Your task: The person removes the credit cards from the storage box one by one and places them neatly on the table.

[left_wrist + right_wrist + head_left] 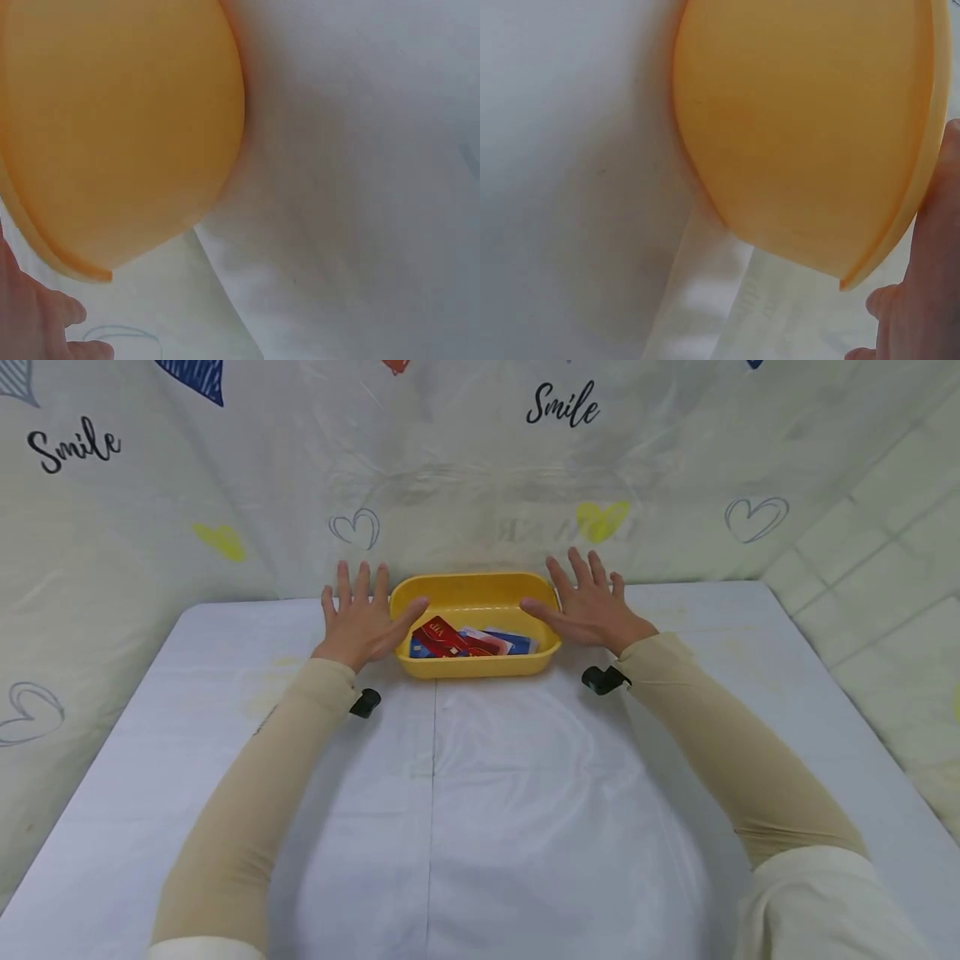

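A yellow plastic basket [480,668] stands at the far edge of the white table, with several cards inside, a red card [441,637] on top and blue cards [519,643] beneath it. My left hand [362,620] is at the basket's left end, fingers spread and straight, its thumb reaching over the rim. At the opposite end my right hand [588,608] mirrors it, thumb likewise across the rim. Both wrist views show the basket's outer side wall [127,127] close up, with fingers [922,292] right by the rim.
The white cloth-covered table [510,827] has a crease down its middle. Just behind the basket rises a pale wall covering [465,485] printed with hearts and lettering. Black wrist mounts [602,680] jut inward from both beige sleeves [720,735].
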Tool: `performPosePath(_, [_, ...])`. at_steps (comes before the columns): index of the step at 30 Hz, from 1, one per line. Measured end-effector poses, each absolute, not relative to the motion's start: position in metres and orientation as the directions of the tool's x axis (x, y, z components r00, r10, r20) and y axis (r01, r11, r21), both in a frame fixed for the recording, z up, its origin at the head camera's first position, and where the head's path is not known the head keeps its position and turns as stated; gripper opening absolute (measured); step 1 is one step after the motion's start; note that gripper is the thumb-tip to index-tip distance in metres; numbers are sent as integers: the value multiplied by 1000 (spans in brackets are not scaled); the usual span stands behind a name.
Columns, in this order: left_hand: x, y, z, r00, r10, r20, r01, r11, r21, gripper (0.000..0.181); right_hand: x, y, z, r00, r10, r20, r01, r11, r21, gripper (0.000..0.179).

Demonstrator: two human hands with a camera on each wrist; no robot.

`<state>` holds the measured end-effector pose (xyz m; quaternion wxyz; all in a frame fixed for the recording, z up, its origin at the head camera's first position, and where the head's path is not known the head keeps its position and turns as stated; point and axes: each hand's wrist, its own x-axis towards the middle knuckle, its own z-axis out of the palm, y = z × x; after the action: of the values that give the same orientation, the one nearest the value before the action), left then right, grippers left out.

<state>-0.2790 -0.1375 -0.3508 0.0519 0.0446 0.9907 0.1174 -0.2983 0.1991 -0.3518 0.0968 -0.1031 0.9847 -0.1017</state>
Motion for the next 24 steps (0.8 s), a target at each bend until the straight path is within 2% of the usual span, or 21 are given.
performPosePath(13, [-283,-127,-360,-991,92,-92,65,961,268,102,-306,191,-356,-957,-220,-190,-168,952,-254,107])
performPosePath(20, [-285,-127,-365,-991,66,-116,27,951,309,102,-307,188,-358,-957,-197,-215,-149,964,-220,112])
performPosePath(24, [-287,-125,-368,-989,66,-129,25,955,296,96,-308,189,-360,-956,-186,-226,-139,968,-209,115])
